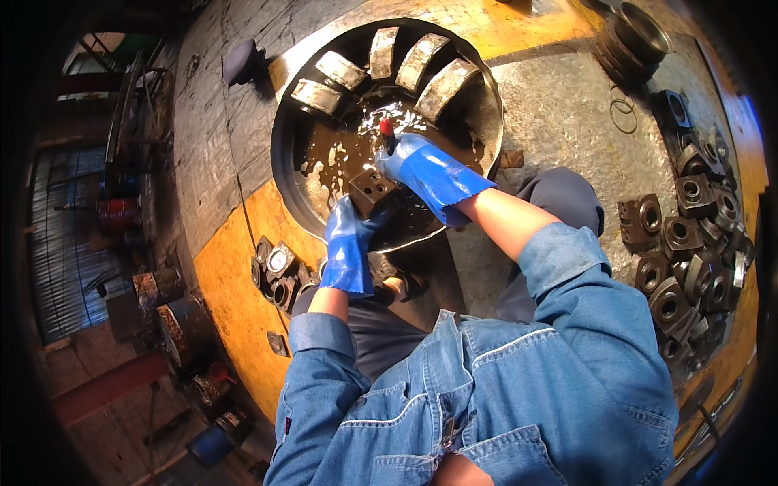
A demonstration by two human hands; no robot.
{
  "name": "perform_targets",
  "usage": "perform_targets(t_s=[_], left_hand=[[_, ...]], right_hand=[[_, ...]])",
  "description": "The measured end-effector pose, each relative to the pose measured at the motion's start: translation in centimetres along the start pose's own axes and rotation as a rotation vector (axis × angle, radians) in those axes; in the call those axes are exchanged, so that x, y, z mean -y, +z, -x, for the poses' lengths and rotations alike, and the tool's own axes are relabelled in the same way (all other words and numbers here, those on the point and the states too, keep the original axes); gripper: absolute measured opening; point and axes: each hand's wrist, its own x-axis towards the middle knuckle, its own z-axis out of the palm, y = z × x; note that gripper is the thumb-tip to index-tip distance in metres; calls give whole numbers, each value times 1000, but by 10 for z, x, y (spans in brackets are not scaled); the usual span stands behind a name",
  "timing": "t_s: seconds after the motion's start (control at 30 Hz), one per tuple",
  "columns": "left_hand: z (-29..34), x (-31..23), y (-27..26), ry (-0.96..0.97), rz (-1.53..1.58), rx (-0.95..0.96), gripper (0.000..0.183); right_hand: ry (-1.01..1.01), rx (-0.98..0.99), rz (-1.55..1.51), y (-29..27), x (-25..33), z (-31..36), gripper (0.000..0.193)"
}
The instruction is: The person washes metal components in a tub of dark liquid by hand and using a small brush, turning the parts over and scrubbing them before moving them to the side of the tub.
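Both my hands wear blue rubber gloves and work over a large round metal pan (489, 109) of murky brown liquid. My left hand (344, 235) is closed on the near edge of a dark metal block with drilled holes (371, 185), held tilted above the liquid. Just beyond the block, my right hand (408, 158) grips a dark tool with a red end (386, 127). The tool's working end is hidden by the glove, so its kind is unclear. Several curved metal segments (421, 61) with pale, wet faces rest along the pan's far side.
Many dark metal blocks with round holes (679, 233) lie heaped at the right. A smaller cluster of metal parts (279, 259) sits left of my left forearm. Stacked metal rings (636, 44) stand at the far right. A dark rounded object (241, 63) lies beyond the pan's left side.
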Motion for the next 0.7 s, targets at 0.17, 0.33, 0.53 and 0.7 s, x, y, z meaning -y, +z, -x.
perform_targets(t_s=[0.17, 0.33, 0.53, 0.7], left_hand=[[-4, 1, 7, 45, -35, -23, 70], [-10, 40, 22, 52, 61, -23, 65], [-10, 27, 18, -29, 147, -13, 75], [1, 15, 10, 35, -54, -76, 73]], right_hand=[[-86, 25, 53, -24, -12, 26, 34], [98, -31, 339, -49, -14, 17, 32], [234, -165, 234, -31, -67, -23, 35], [-375, -90, -321, -25, -54, -2, 40]])
